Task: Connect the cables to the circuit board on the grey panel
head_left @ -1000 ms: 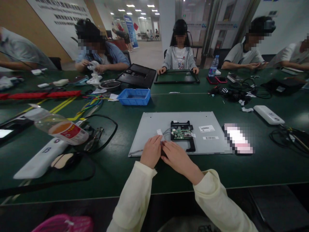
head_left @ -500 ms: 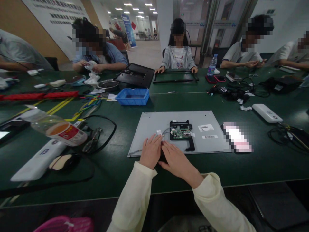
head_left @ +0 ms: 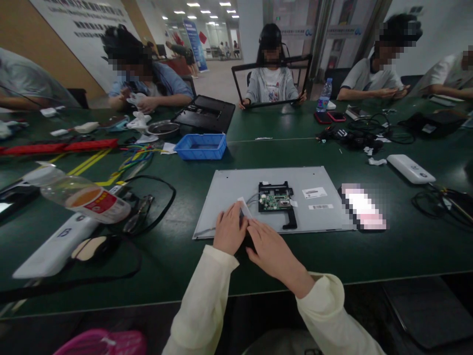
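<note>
Lying flat on the green table point(head_left: 177, 256) is the grey panel point(head_left: 229, 190), its circuit board point(head_left: 275, 201) midway; we are resting our right hand point(head_left: 271, 249) flat, fingers spread, while our left hand point(head_left: 229, 231) is pinching a white tape strip point(head_left: 244, 207).

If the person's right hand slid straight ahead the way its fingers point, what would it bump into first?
Probably the left hand: the right hand points up and leftward, fingertips almost touching it beside the white tab on the grey panel. Depth is hard to judge.
</note>
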A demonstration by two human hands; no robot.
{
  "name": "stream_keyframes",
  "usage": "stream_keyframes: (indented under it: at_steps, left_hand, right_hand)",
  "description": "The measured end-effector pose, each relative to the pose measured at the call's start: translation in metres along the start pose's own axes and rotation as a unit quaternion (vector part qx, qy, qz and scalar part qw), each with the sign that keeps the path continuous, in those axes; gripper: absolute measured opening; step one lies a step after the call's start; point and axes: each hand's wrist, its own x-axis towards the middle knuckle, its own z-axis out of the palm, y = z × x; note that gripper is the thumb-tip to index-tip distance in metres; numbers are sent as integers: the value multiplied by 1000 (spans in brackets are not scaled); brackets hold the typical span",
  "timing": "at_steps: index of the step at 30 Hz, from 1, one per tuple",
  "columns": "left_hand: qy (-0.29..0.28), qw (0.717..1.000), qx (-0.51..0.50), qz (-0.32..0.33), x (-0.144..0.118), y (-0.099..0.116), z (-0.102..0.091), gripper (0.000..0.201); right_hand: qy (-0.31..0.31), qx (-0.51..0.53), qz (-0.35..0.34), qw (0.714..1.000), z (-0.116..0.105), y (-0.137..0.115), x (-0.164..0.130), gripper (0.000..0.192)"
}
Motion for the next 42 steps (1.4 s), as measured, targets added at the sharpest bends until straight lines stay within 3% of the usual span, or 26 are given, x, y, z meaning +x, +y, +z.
stream_keyframes:
  at_steps: [8,13,16,22,25,30,34,38,42]
  left_hand:
    - [16,999,-34,4,0,-8,5,40]
    - [102,988,-114,38,2,-7,-1,34]
    - [132,981,-116,80,-1,-2,-11,32]
    - [27,989,24,144,-2,9,-15,29]
    - [18,987,73,142,4,13,-14,27]
    - [16,986,111,121,18,16,-23,24]
    - [76,985,93,126,28,10,-37,24]
    - [139,974,75,159,36,-3,-40,27]
    - [94,983,63,145,40,-17,-25,26]
  right_hand:
    - [8,5,9,1000,0,0,-6,51]
    - [21,23,15,999,-26,5,-17,47]
    - [42,20,37,998,-52,28,-23,39]
    - [38,-24,117,992,-86,109,-16,32]
    - [0,-10,109,994,-88,137,-6,33]
    - [-26,20,120,992,-86,156,7,28]
    - [-32,47,147,987,-83,162,12,20]
    - [-10,88,162,983,-80,167,9,11]
    - [45,120,179,976,-81,174,4,12]
